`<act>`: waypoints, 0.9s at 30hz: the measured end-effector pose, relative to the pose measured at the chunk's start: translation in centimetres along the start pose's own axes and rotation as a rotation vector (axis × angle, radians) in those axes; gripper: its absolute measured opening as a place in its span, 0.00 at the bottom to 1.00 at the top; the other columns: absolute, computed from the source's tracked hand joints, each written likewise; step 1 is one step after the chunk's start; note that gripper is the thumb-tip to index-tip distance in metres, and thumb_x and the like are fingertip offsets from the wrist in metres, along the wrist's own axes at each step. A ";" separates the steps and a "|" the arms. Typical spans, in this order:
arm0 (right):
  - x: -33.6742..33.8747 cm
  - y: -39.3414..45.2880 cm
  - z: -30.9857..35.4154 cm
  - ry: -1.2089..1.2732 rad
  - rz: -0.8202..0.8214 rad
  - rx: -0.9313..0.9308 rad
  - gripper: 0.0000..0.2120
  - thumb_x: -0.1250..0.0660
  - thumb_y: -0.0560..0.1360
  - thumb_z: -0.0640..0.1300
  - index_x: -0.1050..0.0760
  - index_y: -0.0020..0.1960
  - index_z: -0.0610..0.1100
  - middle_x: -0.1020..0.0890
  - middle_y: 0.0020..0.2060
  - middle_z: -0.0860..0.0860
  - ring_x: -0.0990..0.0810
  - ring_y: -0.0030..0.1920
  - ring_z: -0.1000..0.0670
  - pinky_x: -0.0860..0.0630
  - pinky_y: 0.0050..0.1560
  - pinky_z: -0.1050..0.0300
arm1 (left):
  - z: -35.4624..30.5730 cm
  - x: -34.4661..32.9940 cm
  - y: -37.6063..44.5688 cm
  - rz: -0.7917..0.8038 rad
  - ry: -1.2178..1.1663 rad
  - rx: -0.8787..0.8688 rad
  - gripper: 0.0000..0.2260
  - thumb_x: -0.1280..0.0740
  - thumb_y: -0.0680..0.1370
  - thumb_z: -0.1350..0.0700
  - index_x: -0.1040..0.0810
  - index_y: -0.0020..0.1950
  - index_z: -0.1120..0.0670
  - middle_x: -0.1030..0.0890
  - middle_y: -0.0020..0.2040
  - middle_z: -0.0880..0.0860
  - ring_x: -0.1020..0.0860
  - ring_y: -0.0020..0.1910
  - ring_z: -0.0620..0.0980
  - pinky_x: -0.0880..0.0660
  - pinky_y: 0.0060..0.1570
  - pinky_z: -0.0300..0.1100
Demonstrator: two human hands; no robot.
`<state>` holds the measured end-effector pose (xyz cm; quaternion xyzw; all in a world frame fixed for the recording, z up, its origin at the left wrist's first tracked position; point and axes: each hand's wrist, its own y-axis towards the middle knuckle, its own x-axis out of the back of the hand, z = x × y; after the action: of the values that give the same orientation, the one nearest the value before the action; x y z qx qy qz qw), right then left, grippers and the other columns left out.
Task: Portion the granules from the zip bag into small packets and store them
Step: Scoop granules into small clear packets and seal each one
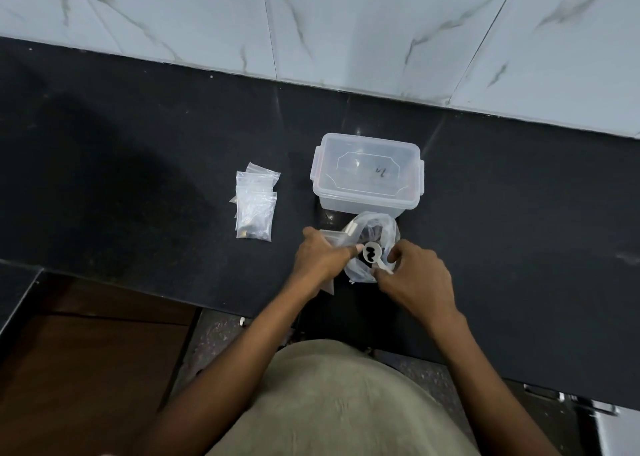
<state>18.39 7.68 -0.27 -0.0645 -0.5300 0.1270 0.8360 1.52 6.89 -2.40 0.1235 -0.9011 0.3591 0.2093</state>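
While over zip bag (375, 244), right grip (412, 275) pinching spoon (375, 256).

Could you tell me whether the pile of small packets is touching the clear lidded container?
Apart. The head view shows bare black counter between the small packets and the clear lidded container.
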 end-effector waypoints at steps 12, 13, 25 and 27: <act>-1.2 0.5 -0.7 0.071 -0.224 0.327 0.14 0.34 0.71 0.48 0.17 0.37 0.39 0.24 0.34 0.48 0.25 0.30 0.46 0.28 0.29 0.53 | -0.1 -1.7 0.2 0.062 0.023 -0.066 0.21 0.31 0.74 0.60 0.37 0.62 0.58 0.24 0.55 0.54 0.22 0.57 0.56 0.23 0.52 0.46; -1.3 0.5 -0.8 0.082 -0.223 0.358 0.14 0.35 0.72 0.50 0.17 0.38 0.40 0.22 0.36 0.48 0.24 0.30 0.45 0.27 0.30 0.53 | -0.1 -1.6 0.3 0.075 -0.018 -0.072 0.20 0.32 0.74 0.60 0.37 0.62 0.58 0.25 0.54 0.53 0.22 0.56 0.55 0.23 0.53 0.46; -3.1 0.5 -0.9 -0.014 -0.127 0.234 0.04 0.32 0.66 0.33 0.18 0.36 0.37 0.23 0.32 0.47 0.26 0.31 0.45 0.24 0.31 0.50 | 1.2 -2.0 1.2 0.004 -0.441 -0.015 0.23 0.24 0.73 0.58 0.32 0.62 0.54 0.23 0.53 0.49 0.21 0.49 0.44 0.24 0.45 0.39; -3.1 0.5 -0.9 0.016 -0.151 0.247 0.03 0.31 0.66 0.33 0.18 0.35 0.37 0.24 0.31 0.48 0.27 0.29 0.47 0.27 0.30 0.54 | 1.1 -2.2 1.3 0.008 -0.378 0.026 0.26 0.22 0.71 0.56 0.32 0.63 0.54 0.22 0.55 0.50 0.20 0.52 0.47 0.22 0.51 0.43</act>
<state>17.88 7.33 -3.54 0.0776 -0.5070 0.1276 0.8489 2.64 7.19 -4.96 0.1878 -0.9202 0.3418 0.0335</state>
